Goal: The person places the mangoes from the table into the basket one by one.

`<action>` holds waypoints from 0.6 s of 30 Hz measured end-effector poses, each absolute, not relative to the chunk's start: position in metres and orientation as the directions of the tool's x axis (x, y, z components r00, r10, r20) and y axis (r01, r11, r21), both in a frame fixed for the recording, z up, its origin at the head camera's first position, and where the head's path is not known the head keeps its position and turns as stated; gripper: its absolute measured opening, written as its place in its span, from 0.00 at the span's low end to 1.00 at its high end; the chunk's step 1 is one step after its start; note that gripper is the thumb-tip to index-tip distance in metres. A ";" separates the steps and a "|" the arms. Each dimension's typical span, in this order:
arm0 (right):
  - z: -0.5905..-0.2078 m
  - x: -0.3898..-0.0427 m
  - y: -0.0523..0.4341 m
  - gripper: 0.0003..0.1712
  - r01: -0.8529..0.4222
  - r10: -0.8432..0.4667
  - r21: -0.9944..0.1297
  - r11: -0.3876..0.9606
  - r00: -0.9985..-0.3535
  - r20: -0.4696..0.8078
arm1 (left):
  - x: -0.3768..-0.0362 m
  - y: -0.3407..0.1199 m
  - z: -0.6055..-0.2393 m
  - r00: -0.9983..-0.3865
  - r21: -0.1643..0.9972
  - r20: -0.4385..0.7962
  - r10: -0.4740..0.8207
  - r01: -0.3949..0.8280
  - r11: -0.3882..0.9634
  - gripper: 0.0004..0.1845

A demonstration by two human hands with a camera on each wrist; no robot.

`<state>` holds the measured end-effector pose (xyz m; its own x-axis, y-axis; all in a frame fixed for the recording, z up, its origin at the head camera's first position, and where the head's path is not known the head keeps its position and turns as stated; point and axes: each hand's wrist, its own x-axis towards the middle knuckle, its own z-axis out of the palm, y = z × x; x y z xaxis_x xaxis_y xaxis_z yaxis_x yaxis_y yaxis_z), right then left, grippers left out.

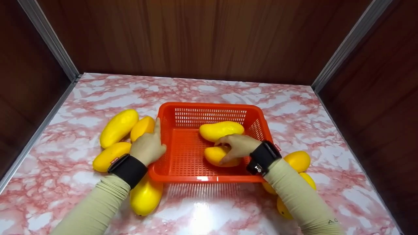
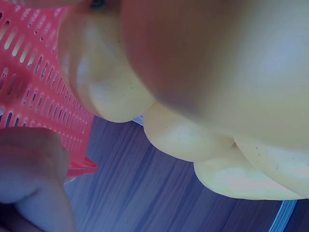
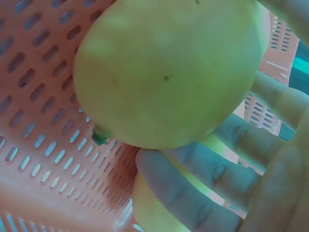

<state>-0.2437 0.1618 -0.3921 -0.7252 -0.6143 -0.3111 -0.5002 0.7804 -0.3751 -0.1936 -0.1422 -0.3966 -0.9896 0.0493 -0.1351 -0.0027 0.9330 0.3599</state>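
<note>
The red plastic basket (image 1: 189, 179) stands on the table with two yellow mangoes in it. My right hand (image 1: 240, 145) reaches inside and grips the nearer mango (image 1: 214, 156), thumb on the near side and fingers on the far side. In the right wrist view, the fingers (image 3: 207, 179) lie along this mango (image 3: 164, 72). Just behind it lies the other mango (image 1: 222, 130). At the basket's left rim, my left hand (image 1: 147, 147) holds on, index finger along the rim and thumb inside. Its grip is partly hidden in the left wrist view, where the basket wall (image 2: 43, 92) shows.
Left of the basket lie several mangoes, among them a long one (image 1: 119, 128) and one near the front corner (image 1: 146, 197). More mangoes (image 1: 297, 160) lie at the right, partly under the right forearm. Dark wood panels (image 1: 209, 39) enclose the marbled table (image 1: 111, 93).
</note>
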 end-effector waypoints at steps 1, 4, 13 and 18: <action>-0.392 -0.244 0.162 0.37 -0.501 -0.616 -0.378 0.779 -0.724 -0.309 | -0.194 -0.142 -0.396 -0.989 0.360 -0.138 0.050 -0.003 0.933 0.50; -0.389 -0.244 0.162 0.35 -0.512 -0.631 -0.391 0.765 -0.718 -0.294 | -0.194 -0.142 -0.397 -0.989 0.364 -0.142 0.050 -0.005 0.932 0.50; -0.378 -0.244 0.162 0.35 -0.480 -0.609 -0.420 0.770 -0.747 -0.264 | -0.194 -0.142 -0.397 -0.988 0.370 -0.146 0.043 -0.014 0.929 0.50; -0.369 -0.247 0.165 0.31 -0.458 -0.574 -0.405 0.791 -0.785 -0.235 | -0.194 -0.142 -0.397 -0.989 0.375 -0.143 0.041 -0.016 0.927 0.50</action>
